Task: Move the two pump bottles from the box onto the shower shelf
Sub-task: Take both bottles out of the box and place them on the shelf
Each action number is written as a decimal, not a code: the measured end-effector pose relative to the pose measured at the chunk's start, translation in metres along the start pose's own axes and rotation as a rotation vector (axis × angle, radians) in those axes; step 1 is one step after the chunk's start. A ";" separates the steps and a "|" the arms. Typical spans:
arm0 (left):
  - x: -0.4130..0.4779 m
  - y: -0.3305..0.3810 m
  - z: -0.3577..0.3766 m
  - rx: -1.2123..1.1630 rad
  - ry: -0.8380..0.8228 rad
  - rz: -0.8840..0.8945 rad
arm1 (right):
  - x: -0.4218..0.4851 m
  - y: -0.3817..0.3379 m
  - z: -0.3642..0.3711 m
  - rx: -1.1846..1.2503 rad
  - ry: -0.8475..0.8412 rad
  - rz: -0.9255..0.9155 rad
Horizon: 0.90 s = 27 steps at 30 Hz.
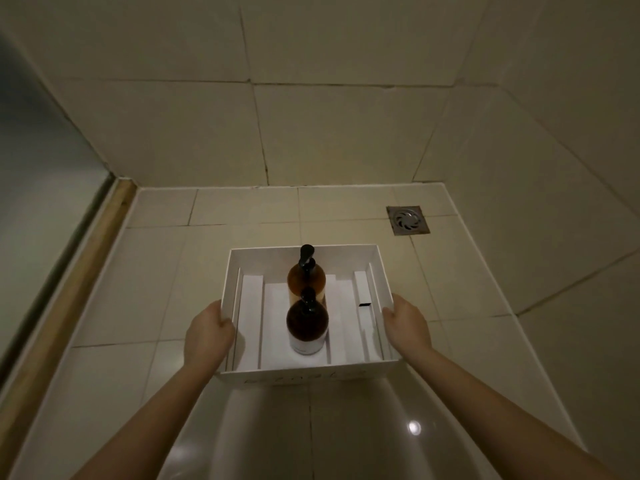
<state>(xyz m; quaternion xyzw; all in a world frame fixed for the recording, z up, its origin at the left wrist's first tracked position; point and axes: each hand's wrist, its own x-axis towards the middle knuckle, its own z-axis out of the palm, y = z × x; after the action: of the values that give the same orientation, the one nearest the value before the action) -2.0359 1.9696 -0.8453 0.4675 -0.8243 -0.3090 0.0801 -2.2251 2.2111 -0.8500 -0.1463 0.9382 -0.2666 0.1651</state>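
1. Two bare forearms, reaching forward from the bottom edge of the view.
2. Left hand [207, 336] gripped the left wall of the white box [304, 372], thumb hooked over the rim.
3. Right hand [408, 325] gripped the right wall the same way, fingers curled under and out of sight.
4. Box held level above the tiled floor [156, 271], open at the top.
5. Near pump bottle [307, 323], dark brown, stood upright in the middle of the box, close to the front wall.
6. Far pump bottle [306, 273], lighter brown, stood upright just behind the near one, touching or almost touching it; could not tell which.
7. White card dividers [251, 317] ran front to back on both sides of the bottles.
8. Metal drain [408, 220] sat in the floor near the far right corner, well apart from the box.
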 end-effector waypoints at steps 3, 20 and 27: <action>-0.004 0.000 0.002 -0.002 0.005 -0.005 | -0.003 0.002 0.003 -0.005 0.029 0.004; -0.034 0.069 0.035 0.030 -0.321 0.296 | 0.048 -0.106 0.032 0.165 -0.321 -0.250; -0.030 0.068 0.050 -0.023 -0.260 0.290 | 0.047 -0.110 0.046 0.200 -0.276 -0.242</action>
<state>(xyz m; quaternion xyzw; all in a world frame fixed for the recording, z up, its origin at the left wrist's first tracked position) -2.0892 2.0412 -0.8403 0.2988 -0.8829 -0.3616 0.0221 -2.2295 2.0840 -0.8376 -0.2761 0.8510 -0.3540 0.2726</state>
